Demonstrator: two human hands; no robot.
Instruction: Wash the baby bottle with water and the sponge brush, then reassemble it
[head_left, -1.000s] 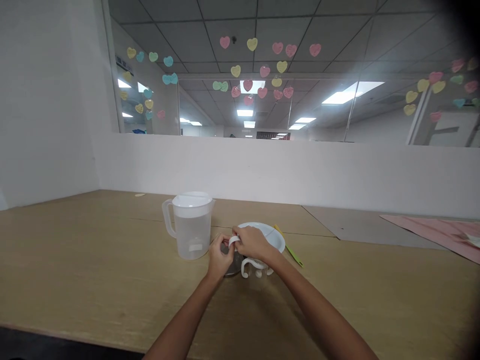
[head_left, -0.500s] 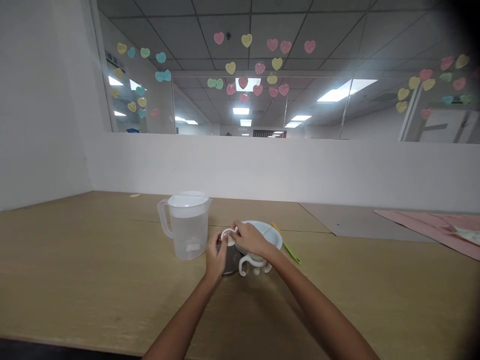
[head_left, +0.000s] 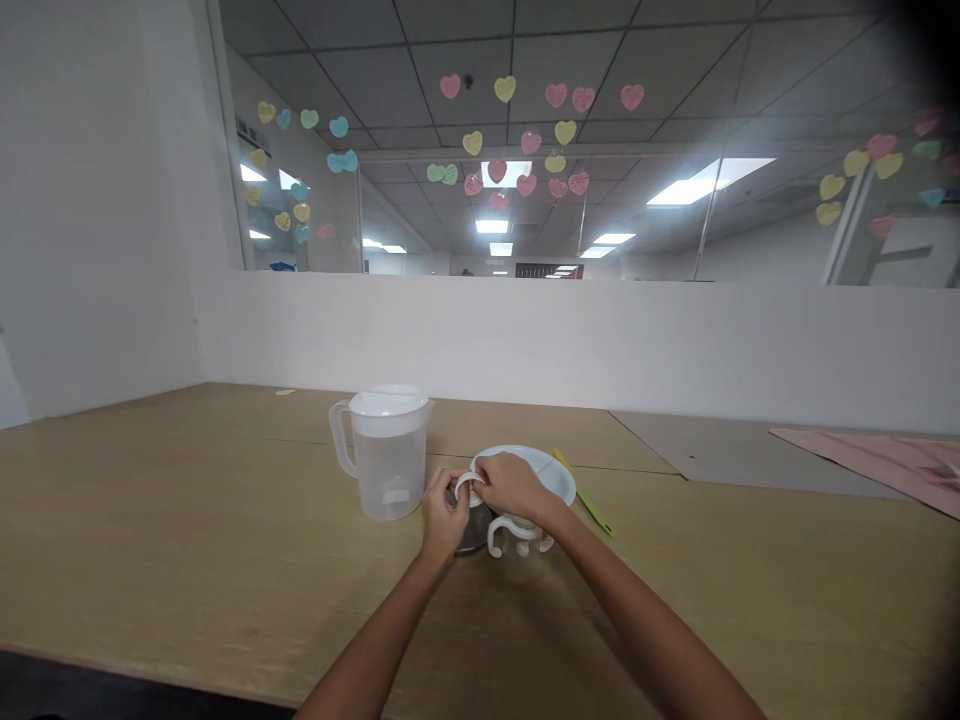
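Observation:
My left hand (head_left: 444, 515) and my right hand (head_left: 512, 485) meet near the middle of the table, fingers closed around a small white ring-shaped piece (head_left: 466, 480). The ring stands tilted up on edge between the fingertips. Just below it is a dark grey, rounded container (head_left: 474, 532) on the table; its top is partly covered by my hands. Close by on the right, under my right wrist, sits a clear cup-like piece with white curved handles (head_left: 499, 527). A white plate or shallow bowl (head_left: 555, 468) lies behind my right hand.
A translucent lidded pitcher (head_left: 391, 460) of clear liquid stands left of my hands. To the right lies a yellow and green stick-like utensil (head_left: 592, 508). Further right are a grey mat (head_left: 720, 460) and a pink cloth (head_left: 877, 465). A white wall with windows borders the table.
The white ring has tipped up more onto its edge, and my fingers have shifted around it. The whole view has swung slightly left; the other objects stay put.

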